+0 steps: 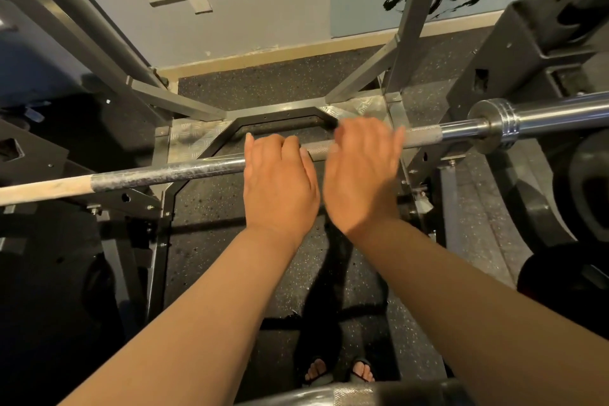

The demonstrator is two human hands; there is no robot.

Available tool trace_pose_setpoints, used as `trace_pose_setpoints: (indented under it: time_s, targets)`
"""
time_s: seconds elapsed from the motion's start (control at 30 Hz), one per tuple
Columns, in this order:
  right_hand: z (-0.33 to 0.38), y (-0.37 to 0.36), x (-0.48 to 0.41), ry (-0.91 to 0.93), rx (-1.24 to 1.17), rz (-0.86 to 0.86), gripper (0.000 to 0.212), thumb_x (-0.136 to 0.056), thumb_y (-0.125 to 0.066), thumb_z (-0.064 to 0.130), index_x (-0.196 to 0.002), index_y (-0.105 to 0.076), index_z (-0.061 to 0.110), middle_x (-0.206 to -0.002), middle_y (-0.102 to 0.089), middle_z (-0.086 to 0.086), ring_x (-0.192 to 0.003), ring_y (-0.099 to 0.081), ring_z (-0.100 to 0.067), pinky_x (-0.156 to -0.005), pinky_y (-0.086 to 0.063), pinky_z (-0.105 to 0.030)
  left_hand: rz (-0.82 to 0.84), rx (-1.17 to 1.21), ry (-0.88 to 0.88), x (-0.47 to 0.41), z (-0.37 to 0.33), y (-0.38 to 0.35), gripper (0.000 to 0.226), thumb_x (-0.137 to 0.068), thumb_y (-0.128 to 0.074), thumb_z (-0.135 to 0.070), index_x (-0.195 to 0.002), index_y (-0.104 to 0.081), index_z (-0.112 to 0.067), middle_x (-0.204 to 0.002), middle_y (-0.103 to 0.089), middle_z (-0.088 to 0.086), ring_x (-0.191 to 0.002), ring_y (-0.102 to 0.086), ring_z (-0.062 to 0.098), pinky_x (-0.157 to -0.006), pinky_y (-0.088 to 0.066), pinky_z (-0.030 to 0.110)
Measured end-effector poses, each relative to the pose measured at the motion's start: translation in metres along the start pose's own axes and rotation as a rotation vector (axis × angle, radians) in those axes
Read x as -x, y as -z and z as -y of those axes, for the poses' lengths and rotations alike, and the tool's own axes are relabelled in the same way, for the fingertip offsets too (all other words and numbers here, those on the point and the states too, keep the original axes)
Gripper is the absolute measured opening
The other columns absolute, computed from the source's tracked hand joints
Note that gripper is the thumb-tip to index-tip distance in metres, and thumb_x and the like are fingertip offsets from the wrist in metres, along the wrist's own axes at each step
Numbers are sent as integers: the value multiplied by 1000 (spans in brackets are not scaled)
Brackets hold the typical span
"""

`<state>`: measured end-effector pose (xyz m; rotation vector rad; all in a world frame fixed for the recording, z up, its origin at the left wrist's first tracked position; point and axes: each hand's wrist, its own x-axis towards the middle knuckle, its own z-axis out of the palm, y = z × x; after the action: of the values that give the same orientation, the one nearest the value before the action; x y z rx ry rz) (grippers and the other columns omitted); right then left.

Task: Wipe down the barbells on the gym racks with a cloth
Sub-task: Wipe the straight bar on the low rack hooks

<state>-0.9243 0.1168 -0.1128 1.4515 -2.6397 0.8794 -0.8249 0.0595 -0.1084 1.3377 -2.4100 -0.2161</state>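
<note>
A steel barbell (184, 171) lies across the rack from left to right, with a pale taped stretch at its far left and a thick sleeve (540, 115) at the right. My left hand (280, 184) is on the middle of the bar, fingers curled over its far side. Just to the right, my right hand (362, 175) lies over the knurled part of the bar. It is blurred by motion, so its grip cannot be told. No cloth shows in either hand.
The rack's grey uprights (418, 20) and base frame (283, 109) stand behind the bar. Black weight plates (586, 194) sit at the right. A second bar (356, 395) crosses the bottom edge above my sandalled feet (339, 369). The floor is speckled rubber (263, 82).
</note>
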Motion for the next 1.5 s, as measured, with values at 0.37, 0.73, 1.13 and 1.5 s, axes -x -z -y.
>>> trace_pose_setpoints:
  time_s: [0.37,0.73,1.13,1.5]
  targets:
    - [-100,23,-3,-43,-54,-194,45,-110,-35,24,-146,-44,-1,-147,-49,-18,-146,-38,-32,-123,-29,-54,27,-54,-94,-1,-3,-8,46,-106,-26,-27,-132,-58,-7,-122,-61,8,-122,-52,29,-124,-18,52]
    - [-99,15,-4,184,-87,-168,39,-105,-54,9,-143,-50,0,-139,-57,-14,-138,-48,-28,-126,-25,-49,33,-86,-89,-1,-2,-11,46,-107,-25,-28,-132,-58,-6,-124,-62,10,-125,-52,29,-126,-13,49]
    - [-67,30,-7,166,-12,58,29,-103,-50,10,-132,-52,12,-127,-52,-3,-127,-44,-22,-122,-25,-44,42,-22,-97,1,-5,-9,41,-107,-30,-25,-134,-56,-8,-126,-60,8,-127,-50,28,-126,-13,49]
    - [-14,2,-1,228,-85,107,34,-103,-42,18,-135,-52,12,-134,-53,-5,-131,-44,-26,-123,-22,-48,69,4,-165,18,7,-5,52,-109,-29,-25,-156,-31,-5,-162,-32,12,-154,-19,28,-128,-3,44]
